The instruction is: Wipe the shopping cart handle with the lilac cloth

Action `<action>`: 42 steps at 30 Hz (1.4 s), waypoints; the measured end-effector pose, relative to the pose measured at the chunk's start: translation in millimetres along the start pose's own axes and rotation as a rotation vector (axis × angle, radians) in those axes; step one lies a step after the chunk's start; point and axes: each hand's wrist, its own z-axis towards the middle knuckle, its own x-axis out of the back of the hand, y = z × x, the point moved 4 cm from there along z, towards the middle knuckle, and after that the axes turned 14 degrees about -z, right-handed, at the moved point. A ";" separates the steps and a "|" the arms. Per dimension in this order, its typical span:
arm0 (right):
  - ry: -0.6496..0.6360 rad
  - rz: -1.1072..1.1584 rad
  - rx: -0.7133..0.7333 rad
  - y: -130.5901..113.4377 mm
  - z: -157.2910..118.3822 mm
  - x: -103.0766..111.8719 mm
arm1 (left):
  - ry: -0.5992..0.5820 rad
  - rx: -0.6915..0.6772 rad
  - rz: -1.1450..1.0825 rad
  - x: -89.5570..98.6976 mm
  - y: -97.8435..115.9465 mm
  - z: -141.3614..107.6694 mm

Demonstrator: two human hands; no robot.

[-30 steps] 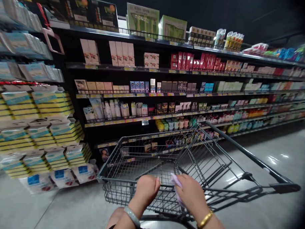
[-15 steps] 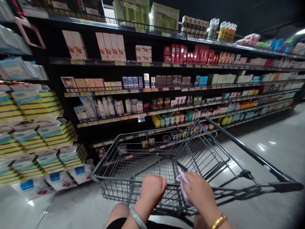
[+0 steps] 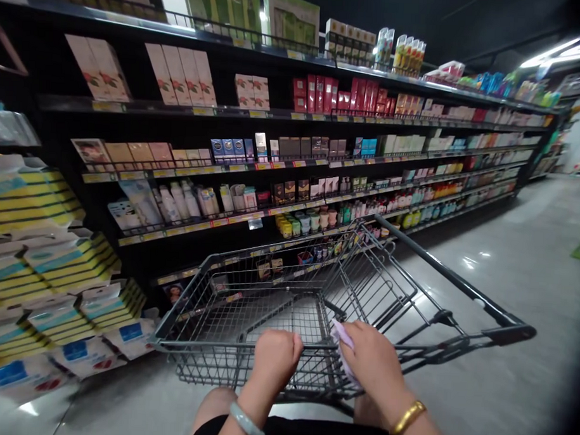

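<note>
A grey wire shopping cart stands sideways right in front of me, its basket holding nothing that I can make out. My left hand is closed round the near top rail, with a pale bangle on that wrist. To the right of it, my right hand grips a light purple cloth pressed against the same rail. Part of the cloth hangs down the outside of the wire wall; the rest is hidden under my fingers. A gold bracelet circles my right wrist.
Long store shelves with boxes, bottles and jars run behind the cart. Stacked yellow-striped packs stand on the left. The cart's handle reaches out to the right above the shiny floor.
The view has turned slightly right, so shelves and cart appear farther left. My right hand and the cloth have shifted a little at the rail; my left hand keeps its hold.
</note>
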 end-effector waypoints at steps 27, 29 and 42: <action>0.013 -0.020 -0.045 16.9 7.9 1.8 | 0.028 -0.013 -0.038 -7.6 18.4 5.3; 0.096 -0.014 0.002 3.2 3.9 0.1 | 0.028 -0.004 -0.043 -8.5 18.0 5.5; 0.179 -0.034 -0.068 30.7 -10.8 1.9 | -0.029 0.003 -0.004 -9.1 29.2 11.8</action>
